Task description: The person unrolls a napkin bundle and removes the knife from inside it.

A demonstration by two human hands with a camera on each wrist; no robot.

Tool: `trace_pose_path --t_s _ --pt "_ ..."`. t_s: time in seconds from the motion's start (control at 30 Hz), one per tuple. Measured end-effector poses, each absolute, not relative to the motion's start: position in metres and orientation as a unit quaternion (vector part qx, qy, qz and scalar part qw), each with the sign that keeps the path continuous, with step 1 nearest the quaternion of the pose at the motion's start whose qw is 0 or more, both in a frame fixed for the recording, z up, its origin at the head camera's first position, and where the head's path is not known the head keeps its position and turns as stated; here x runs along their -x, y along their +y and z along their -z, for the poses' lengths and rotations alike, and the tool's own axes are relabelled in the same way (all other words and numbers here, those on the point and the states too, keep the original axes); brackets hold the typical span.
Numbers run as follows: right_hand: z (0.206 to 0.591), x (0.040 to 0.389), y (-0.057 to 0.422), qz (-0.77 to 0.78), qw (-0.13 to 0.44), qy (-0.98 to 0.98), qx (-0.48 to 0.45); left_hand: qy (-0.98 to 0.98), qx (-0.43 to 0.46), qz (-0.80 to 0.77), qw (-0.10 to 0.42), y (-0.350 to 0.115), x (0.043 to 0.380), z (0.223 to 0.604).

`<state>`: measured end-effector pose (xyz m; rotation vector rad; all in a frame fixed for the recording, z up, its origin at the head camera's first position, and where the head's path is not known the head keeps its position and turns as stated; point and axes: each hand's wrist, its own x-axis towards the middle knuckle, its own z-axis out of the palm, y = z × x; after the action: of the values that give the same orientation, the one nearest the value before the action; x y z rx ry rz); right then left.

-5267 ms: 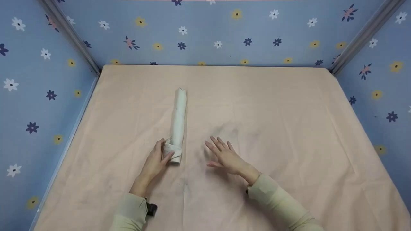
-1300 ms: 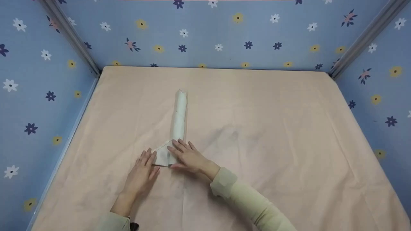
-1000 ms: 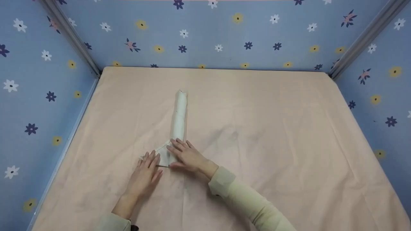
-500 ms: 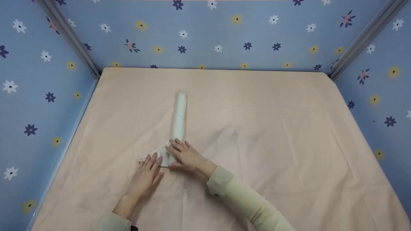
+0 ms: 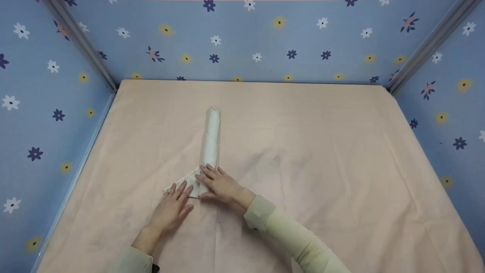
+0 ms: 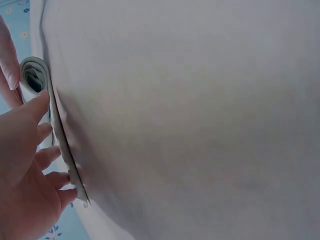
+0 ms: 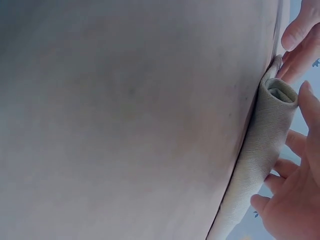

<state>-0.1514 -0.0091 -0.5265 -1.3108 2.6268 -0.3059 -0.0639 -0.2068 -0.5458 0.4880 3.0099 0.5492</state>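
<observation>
A pale cloth rolled into a long tube (image 5: 212, 138) lies on the table, pointing away from me. From its near end a flat triangular flap (image 5: 194, 186) spreads left. My left hand (image 5: 169, 208) rests on this flap with its fingers extended. My right hand (image 5: 223, 186) lies over the near end of the roll, fingers spread. In the left wrist view the spiral end of the roll (image 6: 36, 75) shows, with the flap's layered edge under the left fingers. The right wrist view shows the roll's hollow end (image 7: 281, 91) beside the right thumb and fingers.
A peach cloth (image 5: 322, 151) with wrinkles and grey smudges covers the table. Blue panels with flower prints (image 5: 250, 38) stand at the back, left and right, joined by grey corner posts (image 5: 83, 41).
Earlier the left hand gripped the roll's near end and the right hand was off it. The right hand has come onto the roll; the flap now lies spread left under the left hand.
</observation>
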Motion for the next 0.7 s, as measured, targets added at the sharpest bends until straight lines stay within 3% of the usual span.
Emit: trace_pose_path --t_s 0.4,0.7 --pt "0.5246 0.1505 -0.0060 0.080 0.091 0.884 0.452 0.972 -0.166 -0.165 0.021 -0.2070 0.0616 0.5520" --pt "0.5213 0.1499 -0.0013 0.064 0.119 0.882 0.451 0.973 -0.171 -0.149 0.029 -0.2065 0.0590 0.5515"
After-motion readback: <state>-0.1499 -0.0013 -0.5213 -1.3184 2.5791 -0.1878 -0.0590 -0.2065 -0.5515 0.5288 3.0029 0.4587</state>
